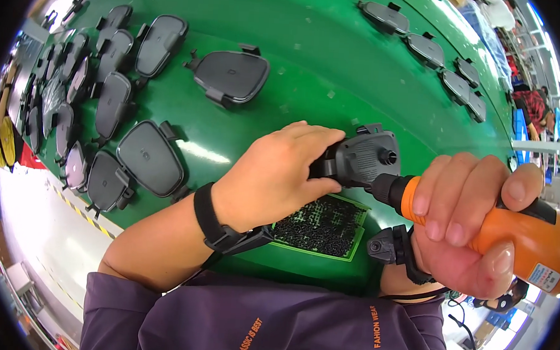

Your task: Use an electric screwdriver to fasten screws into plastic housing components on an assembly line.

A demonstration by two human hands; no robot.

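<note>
My left hand point(274, 168) is closed around the side of a black phone holder point(358, 155), its vented back turned up and a round knob-like stub showing on it. My right hand point(454, 205) grips an orange electric screwdriver point(522, 244) with a black nose. The nose points left and meets the lower right edge of the phone holder; the bit's tip is hidden, so I cannot tell whether it sits in a screw. Just below the holder lies a shallow green tray point(357, 239) full of small black screws point(318, 232).
More phone holders point(230, 74) lie on the green table point(286, 66), many grouped at the left point(113, 104) and several at the far right point(425, 49). Straps with small cameras circle both wrists point(210, 219). A person in a red checked top point(533, 104) is at the far right.
</note>
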